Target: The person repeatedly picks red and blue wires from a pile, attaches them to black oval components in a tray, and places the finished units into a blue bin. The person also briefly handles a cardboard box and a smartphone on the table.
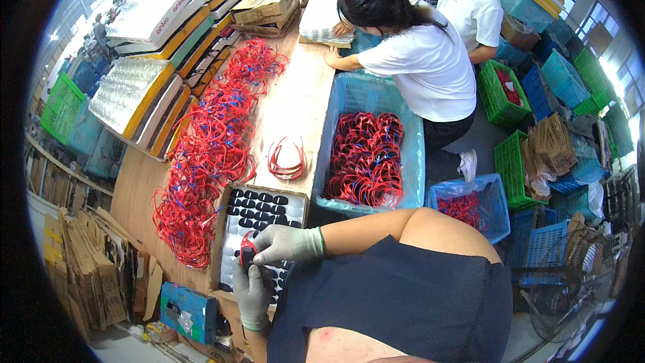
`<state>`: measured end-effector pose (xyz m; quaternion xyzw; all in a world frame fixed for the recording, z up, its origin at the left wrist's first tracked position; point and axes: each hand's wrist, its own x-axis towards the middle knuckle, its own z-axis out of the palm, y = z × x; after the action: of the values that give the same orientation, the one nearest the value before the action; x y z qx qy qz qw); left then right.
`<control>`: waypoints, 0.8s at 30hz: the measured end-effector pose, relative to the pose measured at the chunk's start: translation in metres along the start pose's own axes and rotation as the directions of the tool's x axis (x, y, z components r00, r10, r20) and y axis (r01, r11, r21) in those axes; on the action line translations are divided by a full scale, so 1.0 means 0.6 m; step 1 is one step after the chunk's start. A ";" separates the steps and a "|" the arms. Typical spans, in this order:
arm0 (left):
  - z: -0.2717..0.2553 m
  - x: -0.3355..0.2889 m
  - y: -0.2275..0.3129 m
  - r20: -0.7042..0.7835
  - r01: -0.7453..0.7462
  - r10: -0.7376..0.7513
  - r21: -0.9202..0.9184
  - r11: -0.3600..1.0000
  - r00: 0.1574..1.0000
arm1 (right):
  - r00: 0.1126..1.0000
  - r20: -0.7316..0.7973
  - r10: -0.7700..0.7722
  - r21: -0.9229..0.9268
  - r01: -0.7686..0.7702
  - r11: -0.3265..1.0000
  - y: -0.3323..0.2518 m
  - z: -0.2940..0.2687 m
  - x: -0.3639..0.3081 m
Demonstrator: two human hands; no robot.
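Note:
My right hand [287, 243], in a pale grey work glove, pinches a red glasses frame [246, 243] with a dark lens in it. My left hand [252, 296], gloved alike, closes on the frame from below. Part of the frame is hidden behind my fingers. Both hands are over an open cardboard box [218, 255] of black lenses [259, 207] set out in rows on white lining. A few red frames [285, 165] lie on the table just beyond the box.
A long heap of red frames [208, 138] runs along the wooden table [138, 178]. To the right stands a lined blue crate [420, 168] full of red frames, with a smaller blue crate [497, 228] beyond. A co-worker [423, 60] leans over the table's far right. Stacked boards [158, 13] stand far left.

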<state>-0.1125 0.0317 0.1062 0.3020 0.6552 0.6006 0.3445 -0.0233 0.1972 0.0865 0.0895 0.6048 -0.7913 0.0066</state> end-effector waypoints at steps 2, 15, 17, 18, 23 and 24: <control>0.011 -0.007 0.023 -0.016 -0.045 0.048 0.163 0.986 0.999 | 1.000 0.019 0.004 -0.018 -0.004 1.000 0.015 -0.003 0.005; -0.025 -0.013 0.017 0.055 -0.110 0.099 0.251 0.962 0.994 | 0.996 -0.059 0.059 -0.187 -0.070 0.980 -0.016 0.023 -0.015; -0.036 -0.017 -0.007 0.073 -0.048 0.034 0.192 0.980 0.997 | 0.991 -0.129 0.027 -0.295 -0.064 0.953 -0.008 0.022 -0.019; -0.041 -0.023 -0.025 0.079 -0.015 0.001 0.167 0.986 0.997 | 0.988 -0.157 0.005 -0.346 -0.060 0.936 0.000 0.024 -0.018; -0.064 -0.005 -0.028 0.250 -0.135 0.036 0.388 0.912 0.968 | 0.938 -0.242 -0.249 -0.605 0.055 0.794 0.036 0.017 -0.014; -0.069 0.001 -0.028 0.321 -0.191 0.056 0.405 0.894 0.945 | 0.936 -0.143 -0.322 -0.693 0.138 0.708 0.032 0.008 -0.014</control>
<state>-0.1461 0.0069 0.0909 0.5000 0.6907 0.4085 0.3258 -0.0135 0.1864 0.0707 0.1047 0.8512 -0.4953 -0.1384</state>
